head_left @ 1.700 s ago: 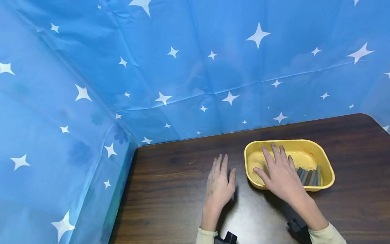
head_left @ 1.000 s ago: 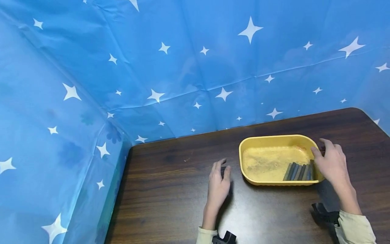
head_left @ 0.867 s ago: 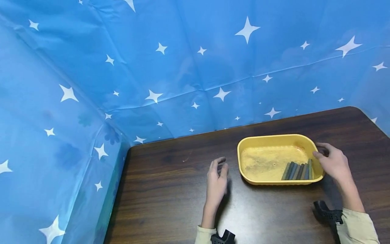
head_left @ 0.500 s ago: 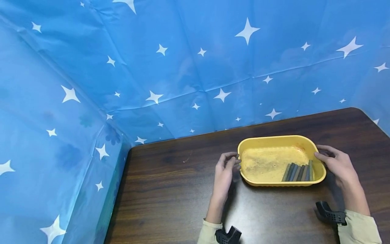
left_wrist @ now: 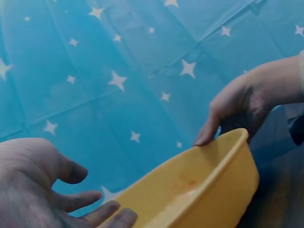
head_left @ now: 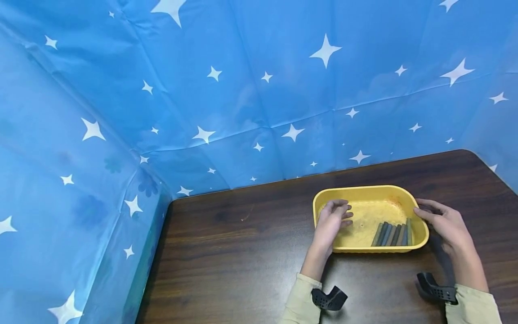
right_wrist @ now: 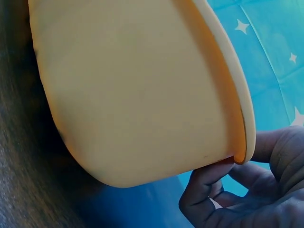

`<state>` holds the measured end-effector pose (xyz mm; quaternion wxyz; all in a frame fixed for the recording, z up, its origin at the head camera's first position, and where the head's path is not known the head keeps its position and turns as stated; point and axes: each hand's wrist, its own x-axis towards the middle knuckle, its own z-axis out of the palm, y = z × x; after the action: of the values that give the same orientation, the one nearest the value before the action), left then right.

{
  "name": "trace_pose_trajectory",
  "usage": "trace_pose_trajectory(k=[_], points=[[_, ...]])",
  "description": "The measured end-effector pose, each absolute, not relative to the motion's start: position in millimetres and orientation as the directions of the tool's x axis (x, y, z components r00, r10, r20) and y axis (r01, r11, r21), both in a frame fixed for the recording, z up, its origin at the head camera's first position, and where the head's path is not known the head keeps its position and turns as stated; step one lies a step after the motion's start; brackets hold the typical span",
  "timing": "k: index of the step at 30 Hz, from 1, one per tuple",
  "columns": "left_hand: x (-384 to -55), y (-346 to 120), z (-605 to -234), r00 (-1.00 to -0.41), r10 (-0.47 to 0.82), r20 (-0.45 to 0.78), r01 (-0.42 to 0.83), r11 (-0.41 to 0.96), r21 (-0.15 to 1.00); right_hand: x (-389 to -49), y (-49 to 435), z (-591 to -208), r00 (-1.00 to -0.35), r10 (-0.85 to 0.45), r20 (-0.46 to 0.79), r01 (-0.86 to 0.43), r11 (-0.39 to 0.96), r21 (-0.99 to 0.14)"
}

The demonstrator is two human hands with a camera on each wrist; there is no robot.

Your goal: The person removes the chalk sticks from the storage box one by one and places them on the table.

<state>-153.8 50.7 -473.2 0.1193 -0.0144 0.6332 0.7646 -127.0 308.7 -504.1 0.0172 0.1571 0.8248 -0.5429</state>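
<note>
A yellow oblong plastic tub (head_left: 372, 250) stands on the dark wood table. Inside its near right corner several short grey, olive and bluish sticks (head_left: 391, 235) lie side by side, like pieces of chalk. My right hand (head_left: 451, 227) pinches the tub's right rim, thumb on the inside; in the right wrist view the right hand's fingers (right_wrist: 204, 190) bend under the lip. Over the tub's left end hovers my left hand (head_left: 329, 225), its fingers loosely bent and holding nothing. The left wrist view shows its fingertips (left_wrist: 124, 217) overlapping the tub's near wall.
A blue cloth with white stars (head_left: 243, 99) hangs behind the table and along its left side. The table's (head_left: 226, 261) bare wood stretches left of the tub. Each wrist wears a black camera mount (head_left: 329, 299).
My right hand has gone from above the tub to its right end and taken hold of the rim. My left hand has moved right, from the table to the tub's left rim, then over its inside.
</note>
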Motion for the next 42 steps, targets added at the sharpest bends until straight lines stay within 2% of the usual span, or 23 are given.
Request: trace_pose_trajectory(k=[13, 23, 29, 32, 36, 39, 42], points=[[-158.6, 88.2, -485.1, -0.919, 0.228, -0.322, -0.311, 0.086, 0.947, -126.9, 307.7, -502.8, -0.923, 0.296, -0.243, 0.338, 0.327, -0.883], [-161.0, 102.0, -490.7, -0.86, 0.284, -0.425, -0.415, 0.096, 0.905, -126.6, 309.7, -505.0, -0.929, 0.306, -0.207, 0.312, 0.354, -0.882], [-163.4, 105.2, -495.2, -0.842, 0.309, -0.442, -0.43, 0.108, 0.896, -124.9, 310.1, -508.5, -0.934, 0.297, -0.197, 0.301, 0.358, -0.884], [-162.7, 108.2, -497.4, -0.849, 0.303, -0.432, -0.413, 0.128, 0.902, -124.9, 310.1, -509.4, -0.935, 0.297, -0.196, 0.299, 0.362, -0.883], [-162.5, 111.8, -498.8, -0.87, 0.294, -0.395, -0.337, 0.23, 0.913, -126.0, 310.5, -509.9, -0.933, 0.303, -0.194, 0.302, 0.366, -0.88], [-163.4, 114.0, -497.2, -0.898, 0.289, -0.332, -0.191, 0.425, 0.885, -126.7, 310.6, -509.4, -0.933, 0.304, -0.19, 0.3, 0.37, -0.879], [-163.6, 116.5, -494.5, -0.913, 0.288, -0.291, -0.065, 0.6, 0.797, -126.3, 310.0, -508.3, -0.934, 0.3, -0.195, 0.302, 0.371, -0.878]])
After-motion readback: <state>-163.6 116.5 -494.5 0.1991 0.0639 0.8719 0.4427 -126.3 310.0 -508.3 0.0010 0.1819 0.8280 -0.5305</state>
